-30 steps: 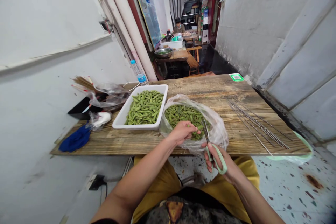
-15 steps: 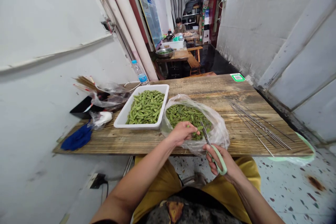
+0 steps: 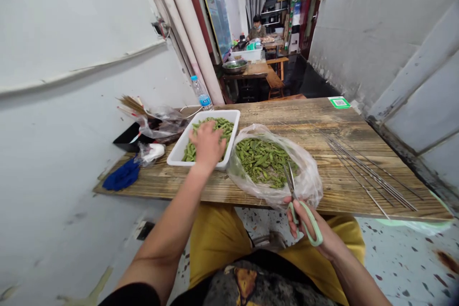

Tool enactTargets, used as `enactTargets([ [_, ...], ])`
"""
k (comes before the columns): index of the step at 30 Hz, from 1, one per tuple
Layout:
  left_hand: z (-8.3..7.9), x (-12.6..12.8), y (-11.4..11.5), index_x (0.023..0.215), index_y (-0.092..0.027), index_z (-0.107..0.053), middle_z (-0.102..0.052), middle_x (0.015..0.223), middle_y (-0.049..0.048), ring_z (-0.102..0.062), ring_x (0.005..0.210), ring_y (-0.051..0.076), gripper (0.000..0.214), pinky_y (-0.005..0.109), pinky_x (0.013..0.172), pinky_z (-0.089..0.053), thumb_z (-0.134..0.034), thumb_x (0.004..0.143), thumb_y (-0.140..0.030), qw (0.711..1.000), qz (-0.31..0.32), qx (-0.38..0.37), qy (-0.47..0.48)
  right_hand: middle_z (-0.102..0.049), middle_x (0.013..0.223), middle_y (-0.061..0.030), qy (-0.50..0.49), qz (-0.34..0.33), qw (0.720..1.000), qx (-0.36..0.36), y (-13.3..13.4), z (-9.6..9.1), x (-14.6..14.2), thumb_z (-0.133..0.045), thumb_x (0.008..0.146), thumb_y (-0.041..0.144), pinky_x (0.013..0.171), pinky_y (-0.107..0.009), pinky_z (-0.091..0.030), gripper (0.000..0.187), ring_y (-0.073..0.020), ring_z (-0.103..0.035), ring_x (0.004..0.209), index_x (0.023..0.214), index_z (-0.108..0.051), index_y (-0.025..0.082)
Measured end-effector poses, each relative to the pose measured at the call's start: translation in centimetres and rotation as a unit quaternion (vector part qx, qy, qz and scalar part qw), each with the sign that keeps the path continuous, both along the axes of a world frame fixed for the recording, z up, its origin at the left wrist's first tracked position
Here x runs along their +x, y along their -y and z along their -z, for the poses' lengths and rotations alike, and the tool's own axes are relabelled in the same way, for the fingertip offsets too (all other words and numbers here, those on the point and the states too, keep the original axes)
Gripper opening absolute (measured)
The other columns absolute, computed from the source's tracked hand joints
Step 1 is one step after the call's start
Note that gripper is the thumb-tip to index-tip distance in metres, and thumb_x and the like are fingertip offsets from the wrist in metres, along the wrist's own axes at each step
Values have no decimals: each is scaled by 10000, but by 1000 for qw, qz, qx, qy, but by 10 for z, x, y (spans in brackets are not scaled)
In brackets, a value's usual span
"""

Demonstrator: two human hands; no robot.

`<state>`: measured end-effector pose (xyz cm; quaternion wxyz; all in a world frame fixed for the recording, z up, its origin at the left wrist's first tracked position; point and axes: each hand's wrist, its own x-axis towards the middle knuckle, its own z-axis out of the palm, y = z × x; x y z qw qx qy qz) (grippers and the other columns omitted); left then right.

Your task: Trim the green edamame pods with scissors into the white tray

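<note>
Brown wood-grained plank table (image 3: 311, 117) beneath both hands; rough grey wall (image 3: 362, 33) rightward. Left hand (image 3: 208, 146): fingers spread over slender green pods (image 3: 227, 127). Right hand (image 3: 322, 227): fingers curled round green-handled metal scissors (image 3: 291, 185).

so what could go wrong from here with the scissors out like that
The scissors in the right hand point over the open plastic bag, so their tips might nick it. The left hand is spread over the white tray, and a careless sweep could knock pods out. The metal sticks lie loose near the table edge and might roll off if bumped.
</note>
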<state>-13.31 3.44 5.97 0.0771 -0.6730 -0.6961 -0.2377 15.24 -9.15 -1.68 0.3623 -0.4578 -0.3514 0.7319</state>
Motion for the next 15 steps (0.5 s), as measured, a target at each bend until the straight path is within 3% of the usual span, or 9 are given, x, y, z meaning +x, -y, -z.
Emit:
enactTargets([
  [1, 7, 17, 3, 957, -224, -701, -613, 1183, 109, -449, 1173, 313, 220, 500, 996, -232, -549, 799, -241, 997, 74, -28, 0, -503, 674, 35, 3, -1, 1000, 0, 0, 0, -1, -638, 733, 614, 465, -240, -415, 486, -105, -480, 507, 987, -524, 216],
  [3, 26, 51, 7, 833, -228, -726, -684, 945, 85, -539, 997, 250, 167, 428, 954, -261, -563, 796, -220, 953, 258, -161, -11, -501, 665, 38, 14, -7, 1000, 3, 0, 1, -2, -626, 740, 618, 464, -238, -412, 481, -103, -477, 502, 981, -523, 214],
  [5, 47, 77, 8, 752, -211, -724, -677, 822, 81, -549, 908, 227, 184, 414, 921, -256, -548, 794, -174, 914, 333, -226, -51, -501, 662, 42, 27, -14, 1000, 6, 1, 1, -2, -611, 750, 623, 460, -231, -410, 477, -98, -476, 497, 980, -518, 216],
  [8, 69, 92, 3, 792, -189, -723, -658, 861, 102, -539, 929, 242, 203, 411, 881, -260, -530, 785, -126, 905, 336, -240, -97, -504, 671, 44, 44, -22, 999, 5, 3, 3, -1, -593, 757, 634, 447, -219, -406, 477, -90, -477, 489, 975, -508, 218],
  [10, 74, 91, -1, 824, -181, -715, -651, 945, 115, -526, 984, 261, 175, 406, 871, -267, -548, 785, -144, 910, 330, -233, -90, -504, 675, 43, 51, -32, 998, 3, 4, 5, 0, -593, 745, 649, 440, -218, -408, 487, -90, -479, 488, 952, -507, 217],
  [12, 73, 88, -2, 852, -176, -699, -655, 977, 110, -527, 1005, 261, 138, 389, 873, -282, -581, 783, -190, 912, 334, -233, -42, -505, 675, 43, 54, -39, 998, 4, 4, 8, -1, -589, 738, 661, 441, -223, -412, 492, -94, -480, 491, 933, -505, 218],
  [15, 68, 88, 2, 886, -173, -679, -680, 857, 64, -576, 875, 204, 150, 336, 856, -333, -612, 777, -251, 910, 319, -248, 96, -502, 660, 50, 57, -34, 998, 12, 2, 11, -2, -584, 738, 661, 434, -222, -402, 476, -97, -471, 485, 913, -504, 225],
])
